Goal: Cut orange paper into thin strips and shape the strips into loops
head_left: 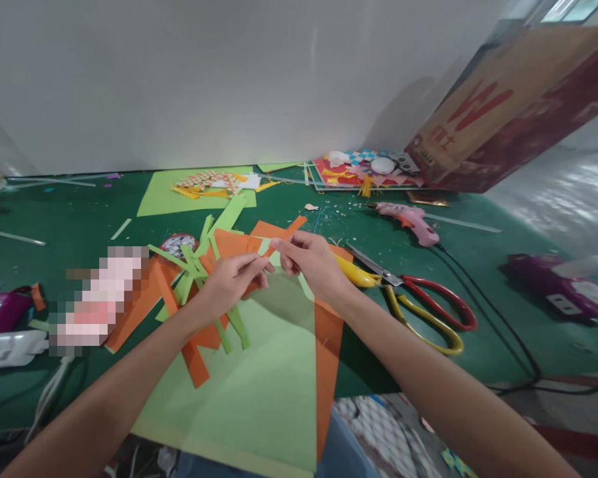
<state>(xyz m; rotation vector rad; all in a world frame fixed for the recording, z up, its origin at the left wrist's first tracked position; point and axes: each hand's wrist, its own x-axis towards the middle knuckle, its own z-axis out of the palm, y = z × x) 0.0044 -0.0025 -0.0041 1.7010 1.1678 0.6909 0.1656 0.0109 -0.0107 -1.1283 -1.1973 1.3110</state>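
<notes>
Both hands meet over a light green paper sheet (259, 385). Between them runs a narrow orange paper strip (297, 226), its free end sticking up past the fingers. My right hand (315, 263) pinches it between thumb and forefinger. Closed beside it, my left hand (234, 282) has its fingertips on the lower part of the strip, which they mostly hide. Loose green paper strips (229, 214) and orange paper pieces (196, 362) lie in a heap around my left hand. An orange sheet (329, 358) shows under the green one.
Red-and-yellow-handled scissors (391, 279) lie right of my right hand, near a yellow tool (353, 271). Beyond is a pink glue gun (411, 222) with a trailing black cord. A paper bag (483, 126) stands at back right. A purple power socket (568, 285) is at right.
</notes>
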